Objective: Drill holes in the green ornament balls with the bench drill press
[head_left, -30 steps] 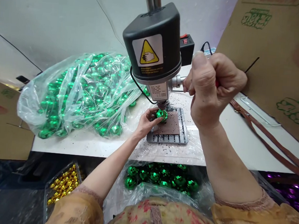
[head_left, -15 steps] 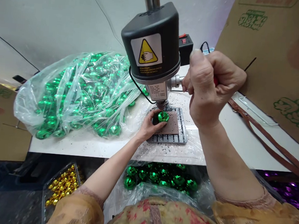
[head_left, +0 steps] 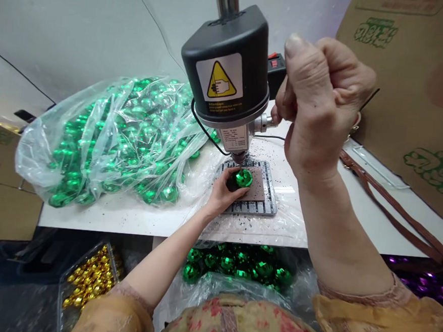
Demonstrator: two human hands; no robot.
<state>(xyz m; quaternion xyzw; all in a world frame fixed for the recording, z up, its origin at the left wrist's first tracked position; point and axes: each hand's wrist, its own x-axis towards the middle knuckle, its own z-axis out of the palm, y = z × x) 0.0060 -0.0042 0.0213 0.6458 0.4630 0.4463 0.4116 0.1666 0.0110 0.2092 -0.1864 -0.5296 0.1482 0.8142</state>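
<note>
My left hand pinches a shiny green faceted ball between thumb and fingers. The ball rests over a brown board on the slotted metal base of a small drill press. Directly above the ball is the press's chuck; a dark opening shows in the ball's top. My right hand is closed around the feed handle on the press's right side, and the grip is mostly hidden inside the fist. Dark shavings lie scattered around the base.
A clear bag of green balls fills the table's left side. More green balls sit in plastic below the edge, gold balls in a clear bin. Cardboard boxes and a brown strap are on the right.
My right hand has risen with the feed handle. The chuck now stands clear above the green ball, which has shifted slightly down and to the right in my left hand.
</note>
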